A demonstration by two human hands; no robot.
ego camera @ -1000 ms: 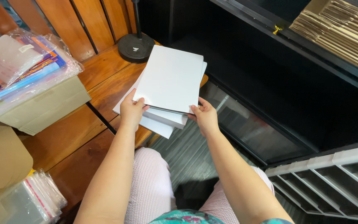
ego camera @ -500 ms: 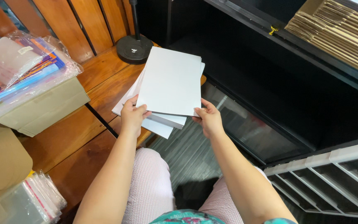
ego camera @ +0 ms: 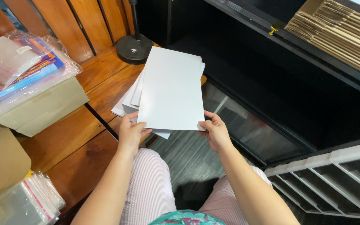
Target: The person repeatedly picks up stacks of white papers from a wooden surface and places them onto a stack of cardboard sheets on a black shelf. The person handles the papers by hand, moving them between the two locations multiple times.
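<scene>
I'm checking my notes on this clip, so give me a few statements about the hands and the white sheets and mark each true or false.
1. Both hands hold the near edge of the top white sheet. True: the left hand and the right hand grip its lower corners.
2. The sheet lies alone on the wood. False: more white sheets are fanned beneath it.
3. A round black stand base sits beyond the sheets. True.
4. The stacked brown cardboard lies on the wooden bench. False: it rests on the black shelf, upper right.

Bright, even daylight; sharp focus, soft shadows.
</scene>
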